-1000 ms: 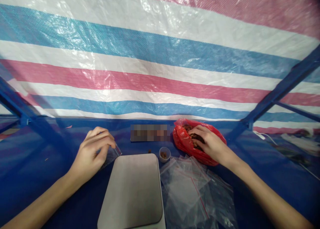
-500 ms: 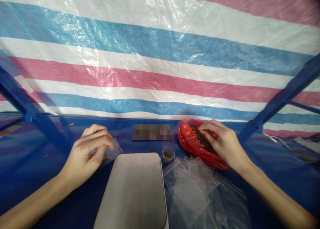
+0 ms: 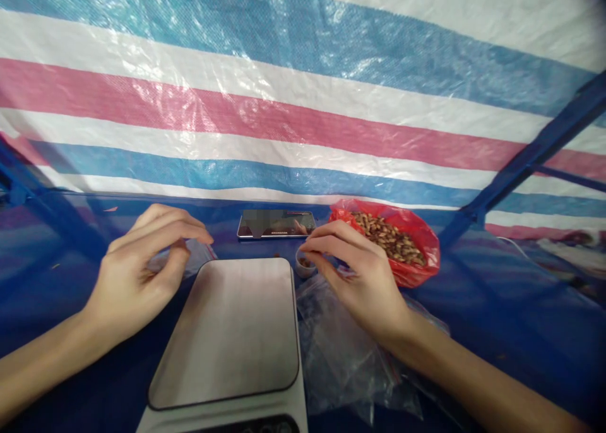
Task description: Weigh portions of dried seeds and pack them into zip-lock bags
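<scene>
My right hand (image 3: 360, 269) is over the small clear cup (image 3: 304, 271), with thumb and fingertips pinched together at its rim. Whatever the pinch holds is too small to make out. A few brown pieces lie inside the cup. Beyond that hand sits a red plastic bag (image 3: 428, 247), its mouth wide, full of brown seed-like pieces (image 3: 391, 237). My left hand (image 3: 146, 262) hovers left of the scale with fingers bent and the thumb apart from them. Partly hidden behind it is a clear zip bag (image 3: 196, 259). The flat-topped kitchen scale (image 3: 231, 326) stands between my hands.
A phone (image 3: 277, 223) lies beyond the scale. Several clear zip bags (image 3: 345, 351) are spread right of the scale, partly under my right forearm. Blue metal bars (image 3: 516, 161) slope up at the sides, and a striped plastic sheet (image 3: 265, 98) hangs behind the blue surface.
My right hand has moved left from the red bag to the small cup, uncovering the brown pieces in the bag. The view has shifted downward. My left hand keeps its bent shape.
</scene>
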A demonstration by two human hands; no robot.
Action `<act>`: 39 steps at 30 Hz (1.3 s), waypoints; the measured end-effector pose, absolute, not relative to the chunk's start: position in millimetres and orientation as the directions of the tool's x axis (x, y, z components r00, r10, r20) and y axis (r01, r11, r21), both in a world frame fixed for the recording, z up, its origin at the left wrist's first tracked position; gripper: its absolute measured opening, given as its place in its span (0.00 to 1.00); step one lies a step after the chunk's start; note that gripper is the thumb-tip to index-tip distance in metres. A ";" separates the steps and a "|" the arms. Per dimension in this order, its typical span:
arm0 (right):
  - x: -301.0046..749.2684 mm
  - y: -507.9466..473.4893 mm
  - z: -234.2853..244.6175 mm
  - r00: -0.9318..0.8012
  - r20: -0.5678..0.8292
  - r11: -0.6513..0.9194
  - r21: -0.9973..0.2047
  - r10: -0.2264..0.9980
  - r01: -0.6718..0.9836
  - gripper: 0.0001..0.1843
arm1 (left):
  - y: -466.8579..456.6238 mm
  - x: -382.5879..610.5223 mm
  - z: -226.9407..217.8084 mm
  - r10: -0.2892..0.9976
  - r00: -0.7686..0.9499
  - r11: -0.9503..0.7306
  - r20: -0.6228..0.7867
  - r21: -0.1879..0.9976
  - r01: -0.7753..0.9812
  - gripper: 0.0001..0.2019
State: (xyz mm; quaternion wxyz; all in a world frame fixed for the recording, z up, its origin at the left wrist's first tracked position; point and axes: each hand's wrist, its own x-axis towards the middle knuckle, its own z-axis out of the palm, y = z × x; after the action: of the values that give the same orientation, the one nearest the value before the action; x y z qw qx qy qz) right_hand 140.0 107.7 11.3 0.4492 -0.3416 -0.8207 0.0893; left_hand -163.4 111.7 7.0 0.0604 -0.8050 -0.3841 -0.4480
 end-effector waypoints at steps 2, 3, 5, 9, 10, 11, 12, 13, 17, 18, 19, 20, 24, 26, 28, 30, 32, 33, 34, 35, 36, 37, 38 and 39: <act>138.1 111.5 6.2 -0.388 0.663 0.757 -0.460 0.640 0.463 0.10 | 108.6 -160.0 7.3 0.559 0.315 -0.697 0.767 0.229 0.680 0.14; 138.6 113.1 4.4 -0.392 0.659 0.757 -0.460 0.641 0.464 0.10 | 107.4 -158.9 7.7 0.550 0.324 -0.700 0.770 0.214 0.682 0.14; 140.5 114.9 2.3 -0.387 0.656 0.750 -0.461 0.648 0.475 0.10 | 106.0 -158.0 9.0 0.530 0.323 -0.701 0.784 0.190 0.688 0.14; 142.1 114.3 2.4 -0.412 0.648 0.757 -0.445 0.641 0.478 0.10 | 106.6 -159.4 10.9 0.523 0.302 -0.687 0.797 0.185 0.703 0.14; 141.9 113.7 2.7 -0.426 0.645 0.762 -0.433 0.635 0.480 0.10 | 107.0 -159.8 11.0 0.526 0.301 -0.685 0.795 0.187 0.704 0.14; 141.7 113.2 3.2 -0.439 0.641 0.767 -0.421 0.629 0.485 0.10 | 107.3 -160.1 10.9 0.530 0.303 -0.684 0.792 0.188 0.704 0.14; 141.5 112.8 3.6 -0.447 0.636 0.767 -0.412 0.629 0.492 0.10 | 107.6 -160.2 10.7 0.533 0.308 -0.685 0.788 0.189 0.703 0.15; 141.4 112.5 4.0 -0.454 0.628 0.764 -0.407 0.632 0.500 0.10 | 107.6 -160.2 10.4 0.536 0.313 -0.687 0.784 0.189 0.702 0.15; 142.9 113.1 4.3 -0.458 0.600 0.745 -0.419 0.656 0.518 0.10 | 106.5 -160.2 9.9 0.546 0.322 -0.688 0.774 0.194 0.700 0.15; 143.5 113.6 3.7 -0.460 0.597 0.745 -0.419 0.657 0.519 0.10 | 106.2 -160.5 10.0 0.549 0.319 -0.684 0.772 0.197 0.702 0.15; 144.0 114.1 2.9 -0.462 0.599 0.747 -0.417 0.654 0.517 0.10 | 106.0 -160.9 10.1 0.553 0.312 -0.679 0.773 0.200 0.706 0.15; 144.4 114.5 1.9 -0.462 0.602 0.749 -0.415 0.652 0.517 0.10 | 106.0 -161.4 10.3 0.559 0.304 -0.671 0.771 0.205 0.713 0.15; 145.5 114.5 2.5 -0.444 0.637 0.760 -0.389 0.630 0.521 0.12 | 108.1 -163.2 10.4 0.579 0.269 -0.646 0.770 0.231 0.728 0.14; 148.8 113.4 9.5 -0.419 0.677 0.766 -0.351 0.605 0.539 0.13 | 109.4 -163.4 10.2 0.586 0.273 -0.644 0.763 0.235 0.728 0.13; 157.8 113.2 20.5 -0.355 0.734 0.753 -0.313 0.579 0.579 0.12 | 109.9 -163.1 10.3 0.579 0.286 -0.651 0.764 0.223 0.725 0.13; 174.8 117.0 31.2 -0.265 0.779 0.700 -0.289 0.568 0.653 0.11 | 109.7 -162.8 10.7 0.568 0.296 -0.659 0.768 0.209 0.723 0.14; 199.3 127.5 35.4 -0.207 0.782 0.618 -0.270 0.588 0.738 0.11 | 109.0 -162.8 11.1 0.567 0.297 -0.659 0.768 0.207 0.723 0.14; 213.1 135.3 33.7 -0.203 0.759 0.574 -0.261 0.619 0.776 0.11 | 108.7 -162.9 11.1 0.571 0.298 -0.657 0.765 0.209 0.724 0.14; 226.8 144.3 29.6 -0.218 0.714 0.536 -0.253 0.665 0.806 0.11 | 108.5 -163.0 11.1 0.574 0.297 -0.656 0.763 0.212 0.724 0.13; 239.4 153.8 23.6 -0.238 0.650 0.498 -0.248 0.722 0.831 0.10 | 108.4 -163.2 10.9 0.578 0.295 -0.655 0.761 0.217 0.724 0.13; 250.2 162.9 16.3 -0.259 0.561 0.460 -0.251 0.786 0.852 0.09 | 108.4 -163.4 10.7 0.584 0.293 -0.654 0.757 0.225 0.723 0.14; 258.5 170.8 8.9 -0.287 0.486 0.447 -0.252 0.826 0.858 0.09 | 108.6 -163.5 10.4 0.589 0.290 -0.653 0.754 0.233 0.721 0.14; 264.1 176.9 2.3 -0.308 0.439 0.448 -0.262 0.844 0.855 0.10 | 108.8 -163.5 10.1 0.593 0.286 -0.653 0.753 0.241 0.718 0.14; 267.1 181.0 -2.9 -0.329 0.403 0.455 -0.273 0.854 0.848 0.11 | 109.0 -163.4 9.9 0.598 0.284 -0.653 0.750 0.249 0.715 0.14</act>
State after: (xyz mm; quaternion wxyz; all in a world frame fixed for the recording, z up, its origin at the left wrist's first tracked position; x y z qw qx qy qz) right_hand 267.1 181.0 -2.9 0.2512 -0.5220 -0.8151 0.0064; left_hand -163.4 109.0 9.9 0.0676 -0.7985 -0.4111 -0.4346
